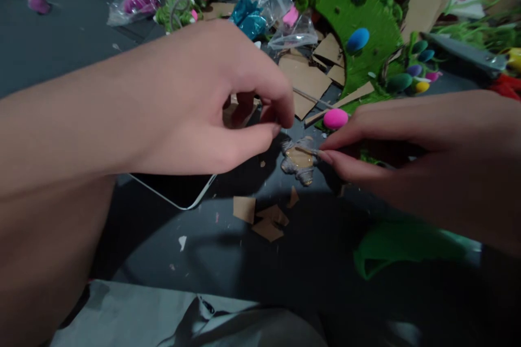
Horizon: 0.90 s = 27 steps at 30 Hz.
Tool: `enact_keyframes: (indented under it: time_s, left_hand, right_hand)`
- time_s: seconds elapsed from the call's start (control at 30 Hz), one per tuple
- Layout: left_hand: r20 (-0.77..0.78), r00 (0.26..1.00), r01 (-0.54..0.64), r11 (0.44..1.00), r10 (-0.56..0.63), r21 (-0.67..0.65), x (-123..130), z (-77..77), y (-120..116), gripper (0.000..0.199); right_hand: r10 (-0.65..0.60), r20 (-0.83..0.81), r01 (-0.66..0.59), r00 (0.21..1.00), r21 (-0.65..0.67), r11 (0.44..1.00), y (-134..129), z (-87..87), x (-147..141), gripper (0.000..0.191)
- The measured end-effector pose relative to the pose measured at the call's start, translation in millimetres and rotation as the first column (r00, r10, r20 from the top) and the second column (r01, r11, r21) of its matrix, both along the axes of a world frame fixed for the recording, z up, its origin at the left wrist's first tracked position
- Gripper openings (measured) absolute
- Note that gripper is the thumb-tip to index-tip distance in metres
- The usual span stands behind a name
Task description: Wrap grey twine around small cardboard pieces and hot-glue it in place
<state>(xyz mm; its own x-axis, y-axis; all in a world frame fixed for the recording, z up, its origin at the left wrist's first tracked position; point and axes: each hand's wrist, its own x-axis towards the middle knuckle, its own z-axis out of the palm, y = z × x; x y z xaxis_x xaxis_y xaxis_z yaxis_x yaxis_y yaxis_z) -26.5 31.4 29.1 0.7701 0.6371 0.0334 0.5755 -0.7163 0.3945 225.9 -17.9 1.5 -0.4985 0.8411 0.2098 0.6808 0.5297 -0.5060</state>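
Yarn-wrapped star (pixel 298 158) lies flat on the dark table (pixel 211 260), bare tan cardboard face up, its short grey-wound points fanned out all round. One point aims down toward the wearer, slightly right, and two aim away; with arms so even, no clear long axis can be told.

It sits right at the fingertips of the right grip (pixel 448 146), just left of them, and a little below and to the right of the left grip (pixel 211 97), whose fingertips are near it but apart.

The right grip is nearly closed, thumb and forefinger pinching a thin grey strand (pixel 306 150) at the star's right edge. The left grip is curled, thumb tip close to the bent forefinger; I cannot tell whether anything is between them.

A pink egg (pixel 335 119) lies beside the right forefinger, and cardboard scraps (pixel 268 222) lie below the star.
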Motion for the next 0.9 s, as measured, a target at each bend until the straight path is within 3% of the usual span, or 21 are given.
enact_keyframes:
  time_s: [0.13,0.23,0.6,0.9]
  left_hand:
    - [0.025,0.995,0.096,0.991,-0.094,-0.091,-0.4,-3.1,0.0,0.030]
    - [0.076,0.986,0.154,0.985,-0.148,-0.082,-0.3,-7.4,-0.4,0.033]
    - [0.000,0.995,0.095,0.990,-0.096,-0.106,-1.9,-10.0,-3.2,0.035]
    - [-0.011,0.994,0.103,0.991,-0.105,-0.085,-1.9,-9.6,-2.7,0.030]
  right_hand:
    - [0.034,-0.003,-0.033,0.999,0.011,0.999,0.8,-1.3,0.5,0.018]
    - [0.059,-0.005,-0.059,0.998,0.019,0.998,0.6,-2.3,2.0,0.023]
    - [0.101,-0.008,-0.101,0.995,0.048,0.994,2.2,-4.4,3.8,0.025]
    - [0.141,-0.029,-0.137,0.990,0.122,0.983,1.7,-10.4,9.2,0.015]
